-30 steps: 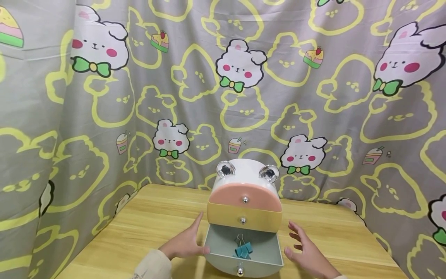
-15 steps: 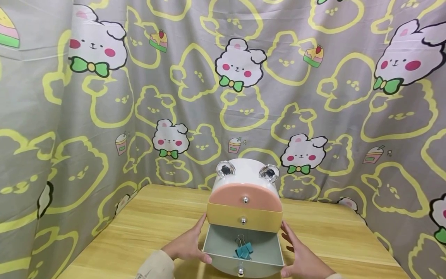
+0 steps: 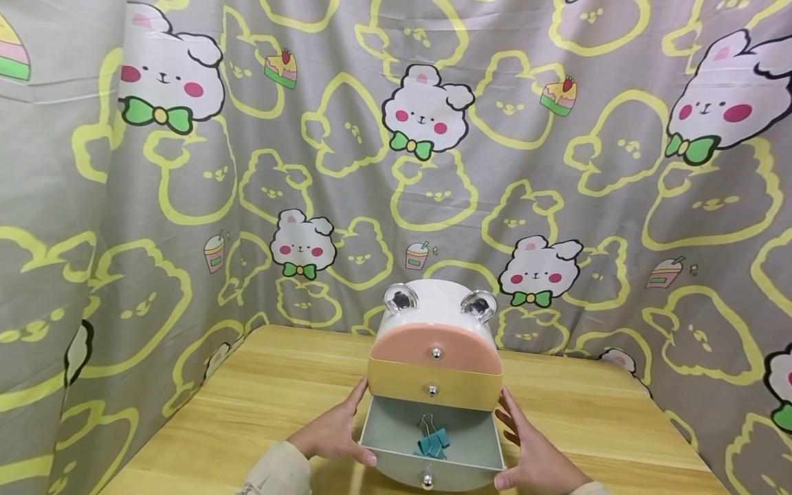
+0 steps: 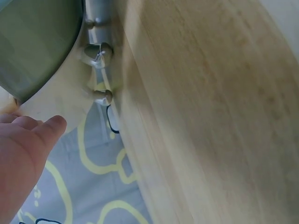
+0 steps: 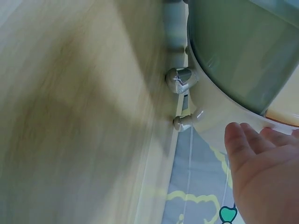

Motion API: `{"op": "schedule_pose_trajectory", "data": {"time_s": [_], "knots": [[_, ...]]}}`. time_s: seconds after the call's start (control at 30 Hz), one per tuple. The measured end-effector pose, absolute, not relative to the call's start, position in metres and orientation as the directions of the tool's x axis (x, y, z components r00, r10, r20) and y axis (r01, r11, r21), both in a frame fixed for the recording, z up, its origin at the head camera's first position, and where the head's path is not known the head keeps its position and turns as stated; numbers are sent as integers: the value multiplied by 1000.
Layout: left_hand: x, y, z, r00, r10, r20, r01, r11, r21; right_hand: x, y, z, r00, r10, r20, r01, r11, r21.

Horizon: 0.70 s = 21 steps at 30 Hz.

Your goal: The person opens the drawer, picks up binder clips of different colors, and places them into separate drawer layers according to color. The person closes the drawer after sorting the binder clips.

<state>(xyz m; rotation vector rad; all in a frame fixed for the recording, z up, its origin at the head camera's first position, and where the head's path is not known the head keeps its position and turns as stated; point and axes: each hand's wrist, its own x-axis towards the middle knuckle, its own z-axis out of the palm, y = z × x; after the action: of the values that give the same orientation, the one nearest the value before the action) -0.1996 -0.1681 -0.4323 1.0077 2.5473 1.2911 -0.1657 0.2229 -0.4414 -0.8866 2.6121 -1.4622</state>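
A small frog-shaped drawer box has a white top with two shiny round eyes, a pink drawer and a yellow drawer. Its bottom green drawer is pulled out, with teal binder clips lying inside. At the left side my left hand touches the box with extended fingers, its thumb at the drawer's front corner. My right hand mirrors it on the right, thumb by the other corner. In both wrist views the fingers lie fairly straight along the white shell; some fingertips are hidden.
The box stands on a wood-grain table. Behind and on both sides hangs a grey curtain with rabbit prints. Small silvery feet show under the box in the right wrist view.
Both hands have come inward; the right travelled further left, and their fingers now meet the box's sides. The box, the drawer and the clips look unmoved.
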Motion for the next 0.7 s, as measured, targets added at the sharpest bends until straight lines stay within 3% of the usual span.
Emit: {"op": "schedule_pose_trajectory", "data": {"time_s": [0.27,0.7], "knots": [[-198,-166,-434,-800,570,188,479,418,771,-164,221,-440,-884,-415,216,-399,429,-810],[-197,-162,-435,-841,476,257,487,458,744,-169,216,-448,-902,-293,316,-421,440,-793]]}}
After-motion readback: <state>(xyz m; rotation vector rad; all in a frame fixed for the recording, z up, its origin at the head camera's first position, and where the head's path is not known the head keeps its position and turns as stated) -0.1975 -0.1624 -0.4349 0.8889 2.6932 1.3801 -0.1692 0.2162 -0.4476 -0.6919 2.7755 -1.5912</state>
